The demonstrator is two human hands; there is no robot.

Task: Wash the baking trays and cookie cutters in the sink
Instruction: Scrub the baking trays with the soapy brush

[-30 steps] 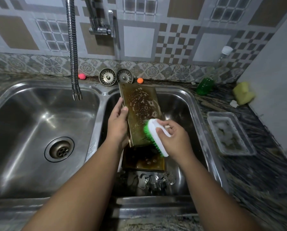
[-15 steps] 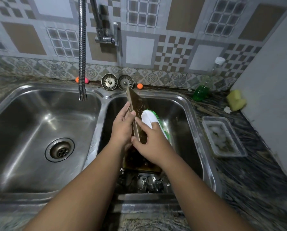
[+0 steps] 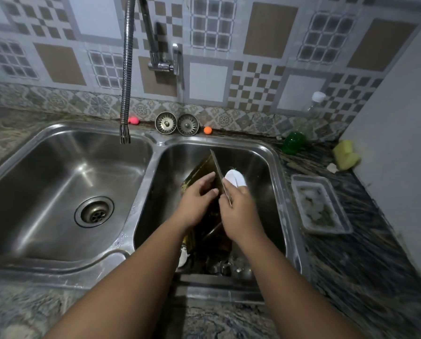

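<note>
The dark stone counter (image 3: 375, 265) holds the sink (image 3: 141, 192), a plastic tray (image 3: 326, 230), yellow sponge (image 3: 346, 155) and green bottle (image 3: 294, 141).

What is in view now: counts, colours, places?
sink: one, steel, two basins
hose: one, chrome, over left basin
strainers: two, steel, back ledge
balls: two, pink and orange, back ledge
tray: one, brown, on edge in right basin; another beneath
cutters: count unclear, metal, right basin's near end
brush: one, white, right basin
bottle: one, green, right counter
sponge: one, yellow, right counter
container: one, clear, right counter
left hand: holds tray
right hand: grips brush
</note>
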